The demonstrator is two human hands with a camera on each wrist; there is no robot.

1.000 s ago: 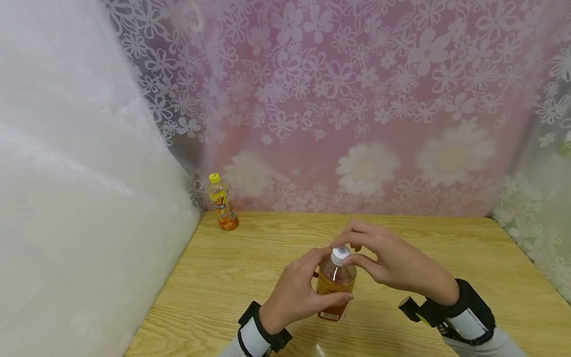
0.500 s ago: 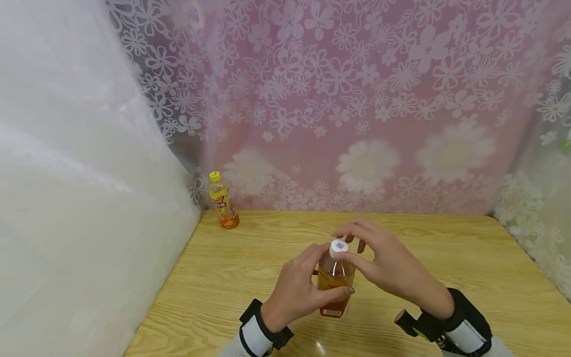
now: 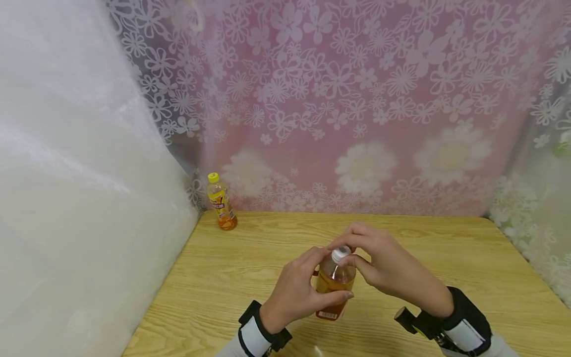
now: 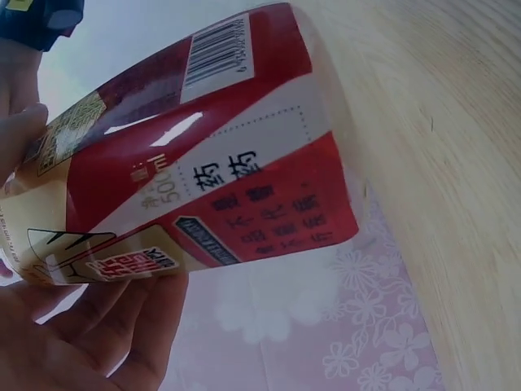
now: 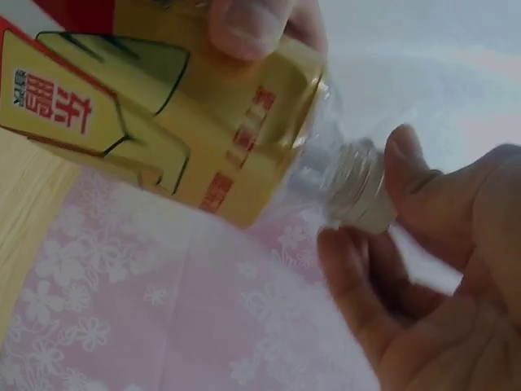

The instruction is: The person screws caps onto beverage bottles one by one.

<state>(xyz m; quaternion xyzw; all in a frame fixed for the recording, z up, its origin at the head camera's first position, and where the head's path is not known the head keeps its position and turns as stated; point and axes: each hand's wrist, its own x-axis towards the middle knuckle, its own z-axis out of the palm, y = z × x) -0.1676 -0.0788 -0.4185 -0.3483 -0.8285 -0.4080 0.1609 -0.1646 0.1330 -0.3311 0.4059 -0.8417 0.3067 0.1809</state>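
Observation:
My left hand point(image 3: 300, 292) grips a clear plastic drink bottle point(image 3: 335, 283) around its middle, thumb across the near side. The bottle has a red and gold label point(image 4: 175, 171) and amber contents. It stands nearly upright; whether its base touches the table, I cannot tell. Over its top, my right hand point(image 3: 379, 258) pinches the white bottle cap point(image 3: 341, 254) between thumb and fingers. In the right wrist view, the thumb and fingertips sit on either side of the cap point(image 5: 373, 204), and the ridged neck shows beside it.
A second bottle point(image 3: 223, 206) with a yellow cap and an orange drink stands at the table's back left corner. The wood-grain table point(image 3: 241, 267) ends at a pink flowered curtain point(image 3: 312, 124). A white sheet point(image 3: 89, 198) hangs along the left edge.
Half a second ago my right fingers were spread off the cap; now they have closed on it again. The left hand has kept its grip, with the bottle shifting only slightly.

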